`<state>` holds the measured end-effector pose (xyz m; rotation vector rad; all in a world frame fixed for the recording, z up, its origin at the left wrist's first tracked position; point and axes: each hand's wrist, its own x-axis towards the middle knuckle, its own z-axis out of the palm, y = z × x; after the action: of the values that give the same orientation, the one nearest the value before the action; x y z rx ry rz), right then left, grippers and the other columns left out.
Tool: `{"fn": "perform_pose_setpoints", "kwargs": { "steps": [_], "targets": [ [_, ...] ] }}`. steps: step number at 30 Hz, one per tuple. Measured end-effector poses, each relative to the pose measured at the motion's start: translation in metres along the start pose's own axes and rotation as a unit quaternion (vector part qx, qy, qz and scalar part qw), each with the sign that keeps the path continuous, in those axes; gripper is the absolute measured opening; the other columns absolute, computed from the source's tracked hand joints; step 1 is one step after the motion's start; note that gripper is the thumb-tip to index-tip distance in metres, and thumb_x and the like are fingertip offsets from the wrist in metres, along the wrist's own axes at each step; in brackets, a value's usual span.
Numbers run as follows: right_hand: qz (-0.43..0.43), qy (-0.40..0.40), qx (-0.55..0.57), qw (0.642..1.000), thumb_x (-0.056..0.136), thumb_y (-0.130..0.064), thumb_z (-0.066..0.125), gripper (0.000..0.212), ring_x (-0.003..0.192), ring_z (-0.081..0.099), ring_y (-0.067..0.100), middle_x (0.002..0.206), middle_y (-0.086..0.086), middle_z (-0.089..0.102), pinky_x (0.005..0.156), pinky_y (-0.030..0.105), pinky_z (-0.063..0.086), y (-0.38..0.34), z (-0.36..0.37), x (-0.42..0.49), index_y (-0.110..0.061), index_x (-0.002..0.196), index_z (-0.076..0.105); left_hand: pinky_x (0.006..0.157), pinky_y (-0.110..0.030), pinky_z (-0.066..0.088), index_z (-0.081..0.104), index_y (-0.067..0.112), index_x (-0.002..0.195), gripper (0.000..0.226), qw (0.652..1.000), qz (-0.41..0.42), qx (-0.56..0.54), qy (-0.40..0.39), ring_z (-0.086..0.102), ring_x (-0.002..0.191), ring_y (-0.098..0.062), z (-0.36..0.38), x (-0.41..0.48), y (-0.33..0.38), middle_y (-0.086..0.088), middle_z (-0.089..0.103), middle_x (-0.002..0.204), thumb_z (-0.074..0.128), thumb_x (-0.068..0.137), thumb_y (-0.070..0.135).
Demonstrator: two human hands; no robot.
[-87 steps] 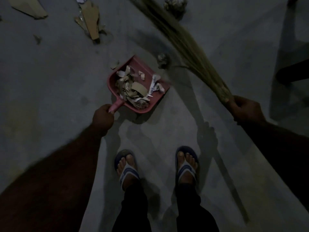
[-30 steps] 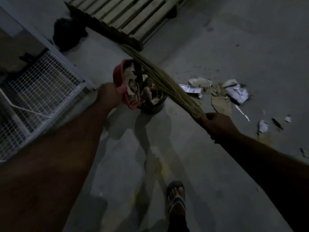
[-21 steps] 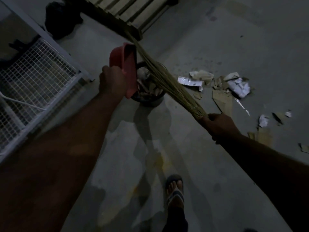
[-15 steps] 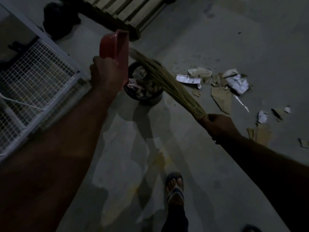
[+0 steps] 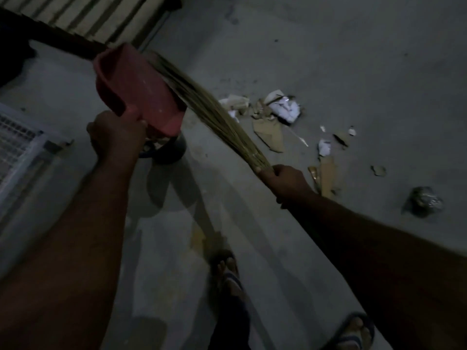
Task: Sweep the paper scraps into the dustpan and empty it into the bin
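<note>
Dustpan [image 5: 141, 97] upended over bin [image 5: 171, 154], insides hidden; left hand [image 5: 116, 132] grips its handle; right hand [image 5: 285, 180] grips broom [image 5: 214, 114]

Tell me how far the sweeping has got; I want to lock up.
Done: one load looks tipped, the red dustpan upended over the dark bin. In hand: left grip holds the dustpan, right grip holds the grass broom. Left: paper and cardboard scraps lie on the floor beyond the broom.
</note>
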<state>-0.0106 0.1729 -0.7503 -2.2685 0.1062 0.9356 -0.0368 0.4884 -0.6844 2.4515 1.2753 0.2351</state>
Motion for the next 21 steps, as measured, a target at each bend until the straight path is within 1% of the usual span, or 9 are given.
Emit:
{"fn": "perform_pose_setpoints", "kwargs": {
  "steps": [2, 3, 5, 7, 9, 12, 16, 19, 21],
  "targets": [
    [-0.007, 0.009, -0.003, 1.0, 0.082, -0.07, 0.061, 0.052, 0.064, 0.069, 0.024, 0.082, 0.007, 0.067, 0.044, 0.032, 0.056, 0.03, -0.015, -0.004, -0.021, 0.098, 0.064, 0.068, -0.035, 0.045, 0.069, 0.0, 0.1, 0.044, 1.0, 0.006, -0.03, 0.005, 0.068, 0.093, -0.034, 0.009, -0.032, 0.004, -0.027, 0.068, 0.1, 0.067, 0.073, 0.034],
    [-0.014, 0.015, -0.01, 1.0, 0.081, -0.07, 0.062, 0.051, 0.064, 0.068, 0.023, 0.081, 0.007, 0.067, 0.043, 0.031, 0.056, 0.046, -0.023, -0.007, -0.022, 0.098, 0.064, 0.069, -0.036, 0.047, 0.069, 0.002, 0.102, 0.043, 0.999, 0.008, -0.043, 0.011, 0.069, 0.091, -0.033, 0.013, -0.048, 0.006, -0.024, 0.07, 0.097, 0.066, 0.071, 0.032],
    [-0.021, 0.037, -0.011, 0.999, 0.081, -0.069, 0.064, 0.051, 0.065, 0.068, 0.022, 0.081, 0.007, 0.067, 0.043, 0.035, 0.057, 0.083, -0.042, -0.013, -0.021, 0.098, 0.063, 0.073, -0.039, 0.051, 0.069, 0.007, 0.106, 0.042, 0.998, 0.022, -0.052, 0.022, 0.068, 0.089, -0.032, 0.024, -0.082, 0.014, -0.019, 0.071, 0.095, 0.064, 0.072, 0.03],
    [-0.024, 0.057, -0.005, 0.998, 0.083, -0.068, 0.062, 0.051, 0.069, 0.067, 0.023, 0.081, 0.006, 0.066, 0.053, 0.043, 0.06, 0.127, -0.065, -0.021, -0.02, 0.099, 0.064, 0.075, -0.04, 0.051, 0.069, 0.013, 0.11, 0.044, 0.997, 0.043, -0.062, 0.019, 0.068, 0.088, -0.031, 0.04, -0.122, 0.026, -0.015, 0.072, 0.095, 0.065, 0.073, 0.037],
    [-0.024, 0.07, 0.001, 0.997, 0.085, -0.067, 0.061, 0.052, 0.074, 0.067, 0.025, 0.084, 0.007, 0.067, 0.063, 0.047, 0.06, 0.174, -0.091, -0.032, -0.018, 0.102, 0.066, 0.072, -0.04, 0.051, 0.068, 0.015, 0.112, 0.045, 0.994, 0.061, -0.091, 0.001, 0.066, 0.083, -0.03, 0.061, -0.167, 0.039, -0.011, 0.072, 0.089, 0.066, 0.075, 0.04],
    [0.001, 0.088, 0.012, 0.996, 0.087, -0.065, 0.059, 0.05, 0.078, 0.067, 0.026, 0.089, 0.007, 0.068, 0.068, 0.045, 0.059, 0.256, -0.135, -0.047, -0.019, 0.106, 0.066, 0.069, -0.041, 0.049, 0.067, 0.011, 0.108, 0.038, 0.986, 0.096, -0.12, -0.068, 0.065, 0.078, -0.031, 0.109, -0.238, 0.058, -0.014, 0.07, 0.085, 0.066, 0.078, 0.035],
    [0.07, 0.109, 0.0, 0.992, 0.088, -0.067, 0.055, 0.051, 0.083, 0.067, 0.028, 0.097, 0.008, 0.069, 0.074, 0.044, 0.059, 0.37, -0.192, -0.068, -0.022, 0.109, 0.064, 0.068, -0.039, 0.052, 0.07, 0.012, 0.102, 0.032, 0.973, 0.114, -0.129, -0.151, 0.066, 0.075, -0.03, 0.183, -0.336, 0.091, -0.014, 0.071, 0.083, 0.069, 0.077, 0.031],
    [0.12, 0.13, -0.014, 0.984, 0.087, -0.071, 0.053, 0.055, 0.082, 0.068, 0.031, 0.099, 0.011, 0.069, 0.072, 0.046, 0.059, 0.446, -0.226, -0.081, -0.02, 0.106, 0.064, 0.063, -0.036, 0.05, 0.074, 0.013, 0.097, 0.028, 0.954, 0.143, -0.123, -0.233, 0.065, 0.07, -0.022, 0.233, -0.403, 0.124, -0.012, 0.072, 0.077, 0.07, 0.077, 0.032],
    [0.151, 0.144, -0.024, 0.978, 0.085, -0.075, 0.05, 0.059, 0.079, 0.068, 0.031, 0.098, 0.011, 0.069, 0.071, 0.045, 0.06, 0.491, -0.245, -0.086, -0.02, 0.103, 0.064, 0.061, -0.036, 0.049, 0.074, 0.012, 0.094, 0.024, 0.942, 0.16, -0.104, -0.278, 0.065, 0.069, -0.023, 0.265, -0.44, 0.144, -0.014, 0.071, 0.075, 0.072, 0.078, 0.029]
  ]
}}
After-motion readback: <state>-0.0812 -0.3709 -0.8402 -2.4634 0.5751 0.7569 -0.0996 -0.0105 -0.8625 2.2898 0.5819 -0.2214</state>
